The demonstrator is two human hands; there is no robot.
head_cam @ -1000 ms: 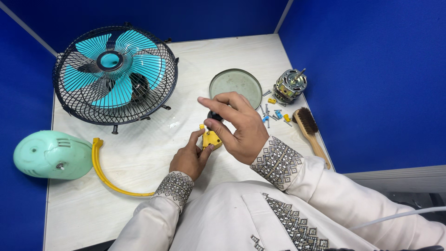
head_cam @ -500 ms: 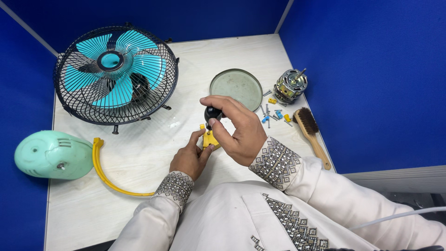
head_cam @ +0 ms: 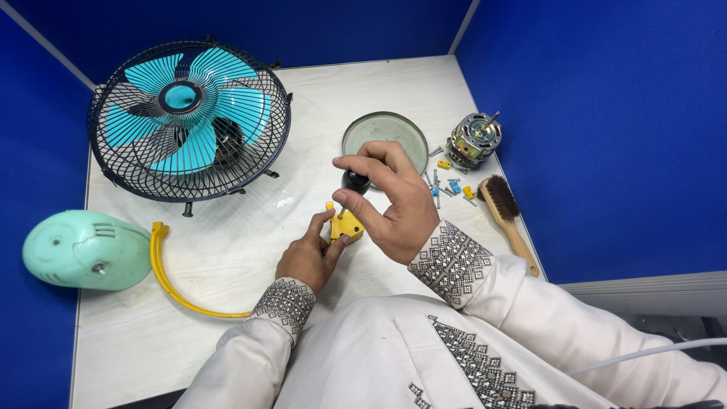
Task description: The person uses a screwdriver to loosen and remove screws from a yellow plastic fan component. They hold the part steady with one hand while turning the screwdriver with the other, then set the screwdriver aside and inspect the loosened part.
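Observation:
My left hand [head_cam: 312, 254] pinches a small yellow plastic part [head_cam: 346, 226] against the pale table top [head_cam: 227, 250] near its front middle. My right hand [head_cam: 394, 201] is curled over a screwdriver with a black handle [head_cam: 354, 181], held upright with its tip down on the yellow part. The screwdriver's shaft is mostly hidden by my fingers.
A black wire-cage fan with teal blades [head_cam: 189, 121] lies at the back left. A mint-green motor housing [head_cam: 85, 250] and a curved yellow bracket [head_cam: 170, 276] sit at the left. A round glass dish [head_cam: 385, 136], a bare motor [head_cam: 475, 140], loose screws [head_cam: 448, 185] and a brush [head_cam: 506, 216] lie to the right.
My right hand's fingers have shifted slightly around the screwdriver handle, turning it. The left hand and yellow part stay in place.

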